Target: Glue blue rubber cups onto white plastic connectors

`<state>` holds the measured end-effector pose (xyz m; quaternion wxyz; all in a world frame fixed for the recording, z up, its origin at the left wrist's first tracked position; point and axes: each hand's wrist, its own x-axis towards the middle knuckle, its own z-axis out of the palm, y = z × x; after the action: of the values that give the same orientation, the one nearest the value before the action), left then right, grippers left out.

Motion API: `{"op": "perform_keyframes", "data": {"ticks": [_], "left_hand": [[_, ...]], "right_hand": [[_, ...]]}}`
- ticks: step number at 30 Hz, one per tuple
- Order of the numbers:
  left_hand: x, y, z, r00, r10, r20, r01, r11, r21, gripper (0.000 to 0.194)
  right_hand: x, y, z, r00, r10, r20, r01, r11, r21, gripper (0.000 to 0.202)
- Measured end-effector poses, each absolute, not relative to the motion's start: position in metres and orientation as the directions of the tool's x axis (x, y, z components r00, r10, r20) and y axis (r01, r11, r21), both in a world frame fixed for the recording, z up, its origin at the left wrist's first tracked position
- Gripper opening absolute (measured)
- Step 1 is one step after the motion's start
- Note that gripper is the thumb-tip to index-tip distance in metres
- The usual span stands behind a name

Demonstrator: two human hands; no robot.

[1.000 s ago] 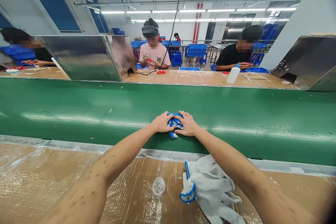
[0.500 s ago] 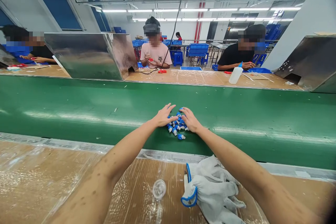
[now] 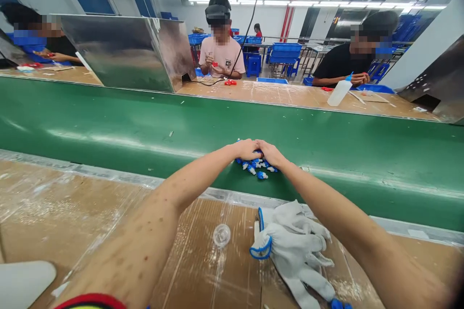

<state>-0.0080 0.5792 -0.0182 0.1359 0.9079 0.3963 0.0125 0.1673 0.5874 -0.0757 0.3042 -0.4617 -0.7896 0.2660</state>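
Observation:
Several small blue-and-white plastic pieces (image 3: 251, 169) lie heaped on the green belt (image 3: 344, 154). My left hand (image 3: 247, 148) is laid over the top of the heap, fingers stretched to the right. From the right, my right hand (image 3: 271, 152) curves round the far side, and its fingertips meet those of the left. Both hands are cupped about the heap rather than closed on a single piece; part of the heap is hidden under them. One blue-and-white piece (image 3: 261, 175) lies at the near edge of the heap.
On the near table lie grey work gloves (image 3: 293, 241) with blue cuffs, a clear round plastic cup (image 3: 222, 235) and blue bits (image 3: 340, 304). Across the belt are a metal partition (image 3: 119, 53), a white bottle (image 3: 340, 92), red pieces (image 3: 230, 82) and several people working.
Both hands have come together over the heap, the left moving right across it until their fingertips meet. The camera view has tilted downward.

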Motion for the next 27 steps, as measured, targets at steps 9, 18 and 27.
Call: {"op": "perform_keyframes", "data": {"ticks": [9,18,27], "left_hand": [[-0.088,0.532,-0.004,0.643,0.732,-0.225,0.762,-0.584,0.28,0.032],[-0.107,0.536,0.024,0.552,0.812,-0.19,0.826,-0.5,0.26,0.042],[-0.002,0.483,-0.007,0.884,0.449,-0.13,0.467,-0.843,0.267,0.037]], "right_hand": [[0.108,0.524,-0.075,-0.502,0.837,0.216,0.486,0.48,-0.731,0.032],[0.133,0.566,-0.055,-0.343,0.89,0.3,0.608,0.454,-0.652,0.035],[0.136,0.596,-0.057,-0.52,0.838,0.168,0.635,0.51,-0.58,0.035]]}}
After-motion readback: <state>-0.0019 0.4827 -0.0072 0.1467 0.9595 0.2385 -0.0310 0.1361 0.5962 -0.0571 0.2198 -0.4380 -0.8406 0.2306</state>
